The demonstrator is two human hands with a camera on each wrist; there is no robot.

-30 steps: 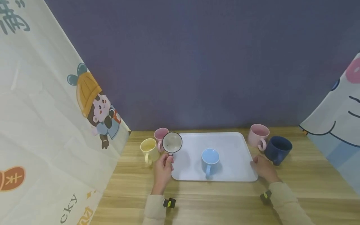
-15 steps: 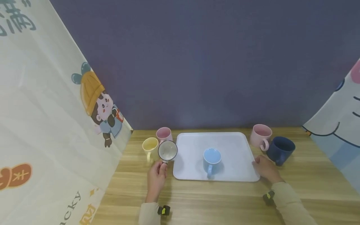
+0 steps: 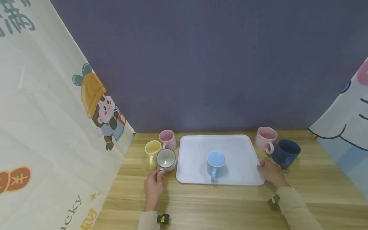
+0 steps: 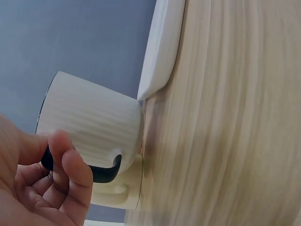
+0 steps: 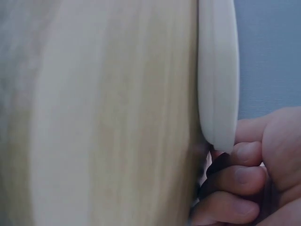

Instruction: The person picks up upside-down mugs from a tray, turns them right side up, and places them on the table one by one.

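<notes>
My left hand (image 3: 154,187) pinches the dark handle (image 4: 106,174) of a white mug with a dark rim (image 3: 166,162), just left of the tray. In the left wrist view this ribbed mug (image 4: 89,120) has its base right at the tabletop, in front of the yellow mug. My right hand (image 3: 271,173) grips the right edge of the white tray (image 3: 195,147) near its front corner, with thumb and curled fingers at the rim (image 5: 218,94) in the right wrist view. A light blue mug (image 3: 215,163) stands on the tray, handle towards me.
A yellow mug (image 3: 153,148) and a pink mug (image 3: 169,140) stand close behind the white mug. Right of the tray are a larger pink mug (image 3: 262,140) and a dark blue mug (image 3: 281,155), near my right hand. A dark partition (image 3: 201,70) rises behind the wooden table (image 3: 218,204).
My left hand has carried the white mug left, off from over the tray's left edge, and down towards the table in front of the pink mug. The right hand stays at the tray edge.
</notes>
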